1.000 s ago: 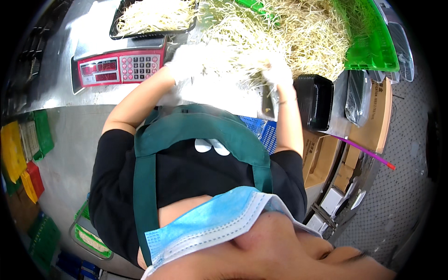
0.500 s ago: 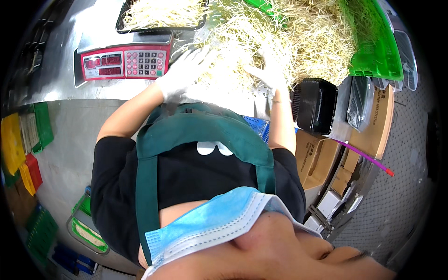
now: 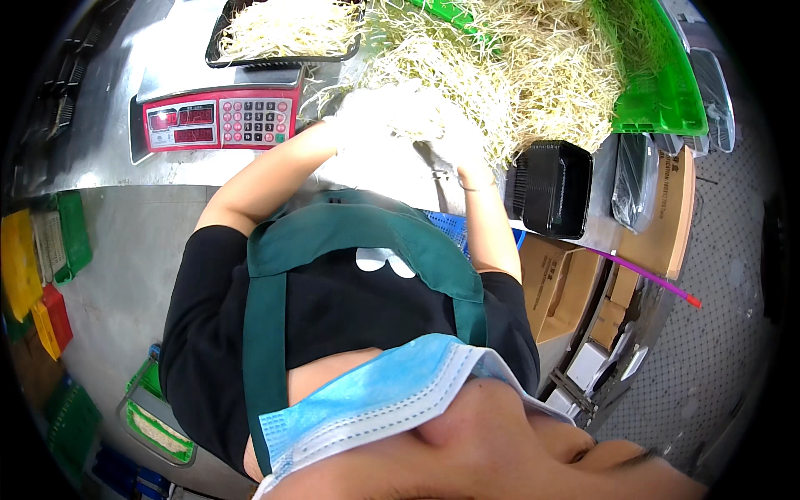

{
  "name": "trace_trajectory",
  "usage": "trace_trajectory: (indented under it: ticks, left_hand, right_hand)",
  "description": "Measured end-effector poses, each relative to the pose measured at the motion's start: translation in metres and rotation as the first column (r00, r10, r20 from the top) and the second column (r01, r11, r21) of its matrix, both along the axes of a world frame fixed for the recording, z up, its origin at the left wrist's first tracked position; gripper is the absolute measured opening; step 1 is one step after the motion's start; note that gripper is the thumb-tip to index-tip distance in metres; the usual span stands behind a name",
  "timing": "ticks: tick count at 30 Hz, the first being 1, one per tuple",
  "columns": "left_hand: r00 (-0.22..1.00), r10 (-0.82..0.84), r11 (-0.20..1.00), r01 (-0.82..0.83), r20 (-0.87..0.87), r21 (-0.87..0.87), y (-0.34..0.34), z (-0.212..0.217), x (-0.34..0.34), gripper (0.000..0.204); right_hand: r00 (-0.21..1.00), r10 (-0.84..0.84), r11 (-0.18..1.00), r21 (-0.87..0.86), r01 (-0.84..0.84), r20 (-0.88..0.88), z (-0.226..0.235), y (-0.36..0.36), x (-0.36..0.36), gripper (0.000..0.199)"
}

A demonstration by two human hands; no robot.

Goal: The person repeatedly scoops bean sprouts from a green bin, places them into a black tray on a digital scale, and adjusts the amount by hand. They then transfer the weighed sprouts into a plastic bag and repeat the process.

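Pale sprouts (image 3: 418, 127) sit bunched between the person's left hand (image 3: 367, 115) and right hand (image 3: 458, 148), over the table's (image 3: 92, 162) near side; glare hides whether fingers close. Probably light, soft and snappable, they suit loose scooping from beneath.

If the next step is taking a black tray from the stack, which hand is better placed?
Probably the right hand: the stacked black trays stand beyond it, on its outer side. The left hand is farther away, nearer the red scale.
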State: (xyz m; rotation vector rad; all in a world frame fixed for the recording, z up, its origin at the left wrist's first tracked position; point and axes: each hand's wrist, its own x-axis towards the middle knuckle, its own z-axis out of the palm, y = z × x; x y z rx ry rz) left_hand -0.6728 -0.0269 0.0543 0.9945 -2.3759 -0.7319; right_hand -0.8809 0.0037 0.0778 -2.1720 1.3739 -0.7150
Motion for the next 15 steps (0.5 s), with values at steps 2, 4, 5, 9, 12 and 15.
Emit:
trace_trajectory:
  ticks: [2, 4, 5, 9, 12, 15]
  left_hand:
    - [0.998, -0.033, 0.975, 0.022, -0.045, -0.219, 0.007, -0.012, 0.008, 0.058]
    - [0.980, -0.023, 0.982, 0.059, 0.196, -0.180, 0.019, 0.020, 0.023, 0.057]
    - [0.928, -0.017, 0.992, 0.061, 0.373, -0.106, 0.024, 0.049, 0.028, 0.057]
    - [0.913, -0.171, 0.979, 0.201, 0.370, -0.045, 0.040, 0.043, 0.023, 0.066]
    - [0.873, 0.032, 0.919, 0.166, 0.487, -0.358, 0.039, 0.014, 0.015, 0.068]
    - [0.872, 0.006, 0.996, 0.040, 0.489, -0.084, 0.042, 0.021, 0.044, 0.077]
  right_hand:
    - [0.963, -0.006, 1.000, -0.001, 0.006, -0.269, -0.008, -0.006, -0.027, 0.043]
    - [0.876, 0.034, 0.987, 0.152, 0.045, -0.481, 0.015, -0.013, -0.048, 0.042]
    - [0.973, -0.003, 0.971, 0.230, 0.057, -0.230, 0.021, -0.014, -0.056, 0.040]
    - [0.998, -0.063, 0.992, 0.113, 0.063, -0.005, 0.015, -0.016, -0.040, 0.043]
    - [0.977, 0.009, 0.981, 0.191, 0.033, -0.215, 0.001, -0.021, -0.028, 0.064]
    - [0.998, 0.063, 0.877, 0.478, -0.043, -0.026, -0.006, -0.013, -0.035, 0.094]
